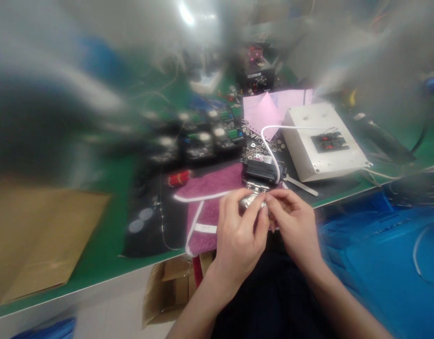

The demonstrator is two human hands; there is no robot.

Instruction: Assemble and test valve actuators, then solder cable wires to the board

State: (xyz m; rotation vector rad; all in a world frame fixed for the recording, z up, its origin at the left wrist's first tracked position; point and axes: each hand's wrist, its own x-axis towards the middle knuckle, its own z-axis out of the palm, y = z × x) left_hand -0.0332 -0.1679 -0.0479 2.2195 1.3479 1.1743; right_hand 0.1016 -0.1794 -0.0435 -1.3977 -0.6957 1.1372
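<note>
Both my hands meet at the front edge of the green bench. My left hand (239, 230) is closed around a small silvery metal part (249, 201), thumb and fingers wrapped on it. My right hand (293, 220) pinches at the same part from the right with its fingertips together. Just beyond them a black module (261, 170) with a white cable (273, 141) lies on a magenta towel (211, 197). What my right fingertips hold, if anything besides the part, is too small to see.
A white box (323, 141) with a black and red switch stands at the right. Pink paper (266, 110), scattered small washers (255, 149), several dark circuit modules (202, 139), a brown cardboard sheet (36, 240) and a blue bin (386, 263) surround the black mat (149, 221).
</note>
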